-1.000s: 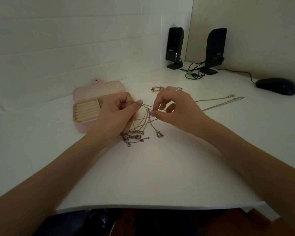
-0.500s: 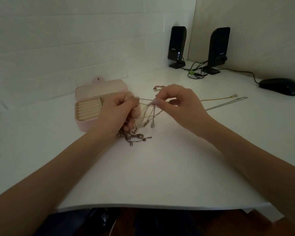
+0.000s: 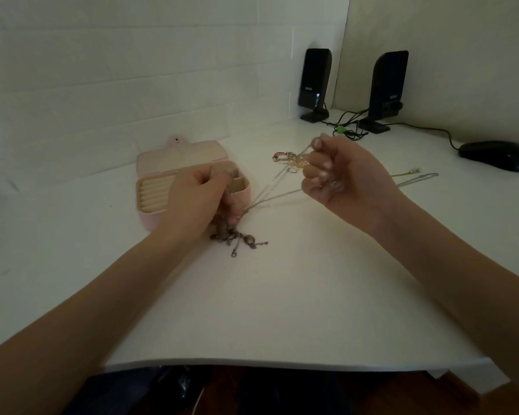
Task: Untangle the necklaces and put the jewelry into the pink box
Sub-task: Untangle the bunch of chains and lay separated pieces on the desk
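Risk first, imo: left hand [image 3: 197, 202] has its fingers curled tight round the tangled clump of necklaces [image 3: 232, 235], charms spilling onto the counter [image 3: 282, 295] just below it, right in front of the pink box [image 3: 150, 218]. Right hand [image 3: 339, 175] is raised, fingers pinching the thin chains [image 3: 274, 190] that run taut between both hands. If the pull goes harder w/o the knot loosening, I'd guess it just cinches tighter, or a fine link snaps. Left hand could also nudge the box, since it sits touching or nearly touching its front edge. Box is open, lid flat back, ring rolls showing, nothing in it that I can see.

Surface & room: white counter, smooth, so loose bits prob slide. Small red/gold jewelry pile [image 3: 286, 158] behind the right hand, two long chains [image 3: 414, 175] stretched out to its right. Back corner has two black speakers [image 3: 313, 82] w/ cables, black mouse [image 3: 495, 155] far right. White wall at left, beige at right, pretty dim light.
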Demonstrator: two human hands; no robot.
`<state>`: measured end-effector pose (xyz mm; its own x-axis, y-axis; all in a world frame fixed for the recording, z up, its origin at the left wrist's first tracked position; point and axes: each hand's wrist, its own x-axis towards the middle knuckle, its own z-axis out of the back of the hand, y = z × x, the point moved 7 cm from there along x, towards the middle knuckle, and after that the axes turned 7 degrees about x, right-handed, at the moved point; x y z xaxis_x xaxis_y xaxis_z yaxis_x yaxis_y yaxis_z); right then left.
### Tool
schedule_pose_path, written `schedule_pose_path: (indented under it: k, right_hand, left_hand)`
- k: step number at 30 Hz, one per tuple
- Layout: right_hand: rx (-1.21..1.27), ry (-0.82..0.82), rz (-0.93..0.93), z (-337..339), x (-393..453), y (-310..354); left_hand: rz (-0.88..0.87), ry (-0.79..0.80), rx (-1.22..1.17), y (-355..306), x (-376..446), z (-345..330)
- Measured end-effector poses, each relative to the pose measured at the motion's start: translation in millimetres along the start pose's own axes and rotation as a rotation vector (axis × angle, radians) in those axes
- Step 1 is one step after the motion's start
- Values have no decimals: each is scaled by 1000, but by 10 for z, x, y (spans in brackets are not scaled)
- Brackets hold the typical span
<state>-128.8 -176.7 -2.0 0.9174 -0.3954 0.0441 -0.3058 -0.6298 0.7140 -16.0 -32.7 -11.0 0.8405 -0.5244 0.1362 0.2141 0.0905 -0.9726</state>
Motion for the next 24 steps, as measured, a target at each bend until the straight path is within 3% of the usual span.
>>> schedule_pose_path:
  k: [8,16,24]
  right_hand:
    - [-204,13,-16,20,-21,29]
    - [-328,129,-66,-52,-74,21]
    - [-303,129,-20,-24,-85,171]
  left_hand:
    - [-14,-139,-15,10,65,131]
    - [-44,-247,10,-21,40,215]
    - [-230,-323,517,-247,-51,285]
